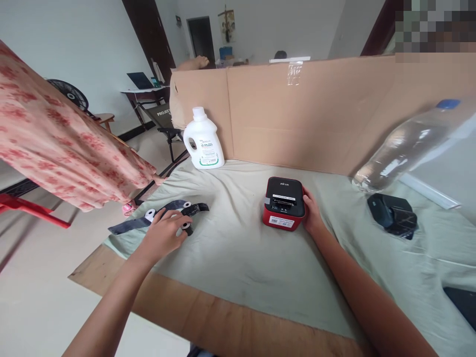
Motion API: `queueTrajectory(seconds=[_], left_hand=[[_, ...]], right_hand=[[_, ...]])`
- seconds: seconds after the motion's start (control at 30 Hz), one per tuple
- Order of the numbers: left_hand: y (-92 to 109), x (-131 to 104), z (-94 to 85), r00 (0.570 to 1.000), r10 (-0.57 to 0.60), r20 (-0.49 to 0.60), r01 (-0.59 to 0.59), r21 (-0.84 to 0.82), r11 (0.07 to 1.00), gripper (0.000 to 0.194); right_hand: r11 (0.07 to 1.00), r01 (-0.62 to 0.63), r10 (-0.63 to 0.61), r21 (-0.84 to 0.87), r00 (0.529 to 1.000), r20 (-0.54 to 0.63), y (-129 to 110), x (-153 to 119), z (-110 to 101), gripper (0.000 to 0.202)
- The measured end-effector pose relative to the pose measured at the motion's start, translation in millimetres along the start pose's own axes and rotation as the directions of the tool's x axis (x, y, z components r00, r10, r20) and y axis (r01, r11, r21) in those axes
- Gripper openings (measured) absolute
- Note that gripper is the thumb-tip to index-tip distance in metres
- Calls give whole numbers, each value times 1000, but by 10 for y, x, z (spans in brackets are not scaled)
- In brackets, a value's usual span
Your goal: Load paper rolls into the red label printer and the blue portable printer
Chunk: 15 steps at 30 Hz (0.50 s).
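Note:
A small red-and-black receipt printer [284, 203] stands on the cloth, its black lid and paper slot facing up and a white label on its red front. My right hand [312, 212] grips its right side, the fingers partly hidden behind it. To the left, the thumb and fingers of my left hand [167, 230] close around a small dark roll with a white centre [185, 226]. Beneath and beside this hand lie dark strips [128, 226] and more such rolls, including one with a white centre [150, 213]. My palm covers part of them.
A white jug [206, 144] stands before a cardboard panel [282, 119] at the back. A clear plastic bottle [405, 144] leans at the right, near a black device [393, 215]. The pale green cloth [238, 267] covers a wooden board [208, 310]. A dark flat object [463, 302] lies far right.

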<state>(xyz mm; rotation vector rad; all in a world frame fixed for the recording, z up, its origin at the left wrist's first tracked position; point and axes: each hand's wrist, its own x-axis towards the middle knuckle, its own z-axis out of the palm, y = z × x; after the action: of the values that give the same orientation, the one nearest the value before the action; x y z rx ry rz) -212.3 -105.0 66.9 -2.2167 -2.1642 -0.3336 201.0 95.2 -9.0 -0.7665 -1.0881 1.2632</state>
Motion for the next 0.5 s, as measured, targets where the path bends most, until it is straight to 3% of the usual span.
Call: queueTrajectory(seconds=[0.3,0.5], left_hand=[[-169,-110,116,980,-143,-140,152,55,987,36],[-144,-169,146,928,-269,-257,301,95,949,39]], right_hand=[[1000,-15,16,21,1000,-15,17,1,-11,46],[1000,3,-3,13,1000,7,-5,3,6,46]])
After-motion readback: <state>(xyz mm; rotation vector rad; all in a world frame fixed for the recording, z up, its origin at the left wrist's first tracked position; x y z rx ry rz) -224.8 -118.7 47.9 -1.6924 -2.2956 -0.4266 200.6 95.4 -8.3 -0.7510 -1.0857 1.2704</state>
